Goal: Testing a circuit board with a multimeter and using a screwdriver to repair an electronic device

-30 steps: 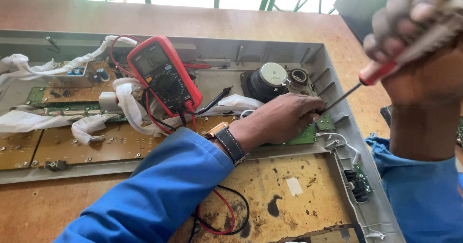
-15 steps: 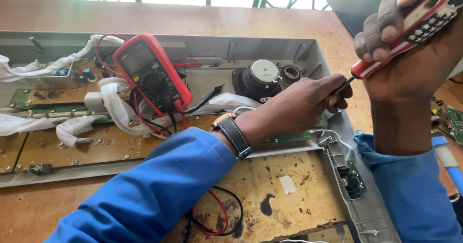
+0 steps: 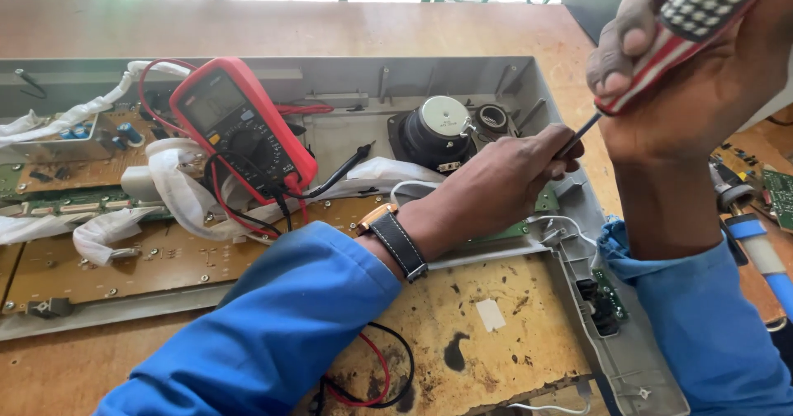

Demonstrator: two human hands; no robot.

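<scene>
My right hand (image 3: 702, 94) is raised at the upper right, shut around the red, white and dark patterned handle of a screwdriver (image 3: 686, 19). Its thin dark shaft slants down-left into the fingertips of my left hand (image 3: 504, 180), which pinch it near the tip. The left hand, with a black-strapped watch (image 3: 396, 238) and a blue sleeve, hovers over the right end of an opened grey electronics case (image 3: 578, 218). The screwdriver's tip is hidden by my fingers. A round speaker (image 3: 442, 127) sits just left of the left hand.
A red multimeter (image 3: 239, 127) with red and black leads lies on brown circuit boards (image 3: 124, 259) and white ribbon cables (image 3: 173, 185). A blue-handled tool (image 3: 752, 234) and a green board (image 3: 781, 193) lie on the wooden table at the right.
My left hand lifted off the green board and slid right to pinch the screwdriver shaft. My right hand rose higher and closer, bringing the handle to the top right corner.
</scene>
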